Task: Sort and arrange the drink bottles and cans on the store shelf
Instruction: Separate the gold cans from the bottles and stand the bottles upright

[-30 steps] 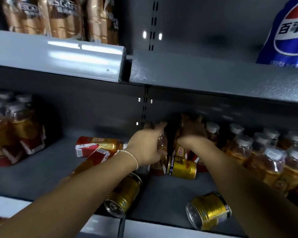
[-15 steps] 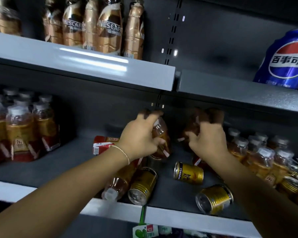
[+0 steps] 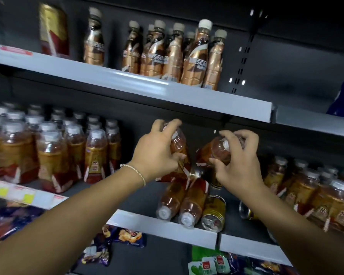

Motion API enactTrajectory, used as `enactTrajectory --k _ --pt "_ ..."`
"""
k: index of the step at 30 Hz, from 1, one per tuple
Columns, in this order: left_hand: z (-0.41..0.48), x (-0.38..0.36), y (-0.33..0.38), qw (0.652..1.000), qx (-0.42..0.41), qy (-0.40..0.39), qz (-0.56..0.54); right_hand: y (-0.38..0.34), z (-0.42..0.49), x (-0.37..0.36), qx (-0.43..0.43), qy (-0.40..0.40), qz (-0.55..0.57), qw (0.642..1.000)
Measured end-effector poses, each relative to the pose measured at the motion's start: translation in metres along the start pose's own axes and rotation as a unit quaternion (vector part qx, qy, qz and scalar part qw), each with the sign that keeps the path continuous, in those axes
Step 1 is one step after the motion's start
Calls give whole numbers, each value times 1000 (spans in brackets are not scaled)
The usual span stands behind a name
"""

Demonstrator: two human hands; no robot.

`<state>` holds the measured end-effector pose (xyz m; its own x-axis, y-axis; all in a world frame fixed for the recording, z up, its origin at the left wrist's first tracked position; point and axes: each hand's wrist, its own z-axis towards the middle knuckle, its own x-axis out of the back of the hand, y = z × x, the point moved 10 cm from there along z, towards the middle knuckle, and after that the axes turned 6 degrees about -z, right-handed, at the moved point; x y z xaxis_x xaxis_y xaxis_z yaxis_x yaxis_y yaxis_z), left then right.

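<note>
Two toppled bottles (image 3: 172,197) (gold can (image 3: 213,213) alongside) clutter the shelf (image 3: 163,225) front.

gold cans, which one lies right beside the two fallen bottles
The gold metal can whose silver end faces the grey shelf edge; the right arm partly hides the others.

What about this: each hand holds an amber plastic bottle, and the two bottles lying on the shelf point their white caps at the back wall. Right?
No: the head view shows the two lying amber plastic bottles pointing their white caps at the shelf's front edge. The left hand and right hand each hold one.
</note>
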<state>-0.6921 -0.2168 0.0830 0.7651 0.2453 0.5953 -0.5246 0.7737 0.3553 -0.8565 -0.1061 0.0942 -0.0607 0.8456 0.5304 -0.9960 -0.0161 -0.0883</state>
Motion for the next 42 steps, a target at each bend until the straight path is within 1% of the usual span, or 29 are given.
enactTrajectory --k 4,9,14,20,26,30,33,37,42 --pt "-20 47 -37 999 21 11 36 -55 6 -17 12 -14 24 1000" --pt "-53 99 -86 995 66 9 76 -124 11 -47 23 -57 67 996" --pt "-87 149 -136 987 128 17 93 -183 11 -91 37 -133 132 981" --pt "-120 195 -182 972 182 26 147 -227 5 -146 72 -210 149 964" --pt "-140 211 -215 954 236 12 185 -225 12 -194 60 -245 157 955" --pt "-134 202 -220 952 244 8 187 -208 21 -218 43 -257 151 954" --pt "-116 182 -213 957 221 4 186 -193 26 -237 34 -271 154 949" --pt "-86 139 -210 963 207 -24 171 -168 35 -260 21 -291 141 946" --pt "-61 92 -219 957 215 -62 184 -139 53 -288 31 -316 57 947"
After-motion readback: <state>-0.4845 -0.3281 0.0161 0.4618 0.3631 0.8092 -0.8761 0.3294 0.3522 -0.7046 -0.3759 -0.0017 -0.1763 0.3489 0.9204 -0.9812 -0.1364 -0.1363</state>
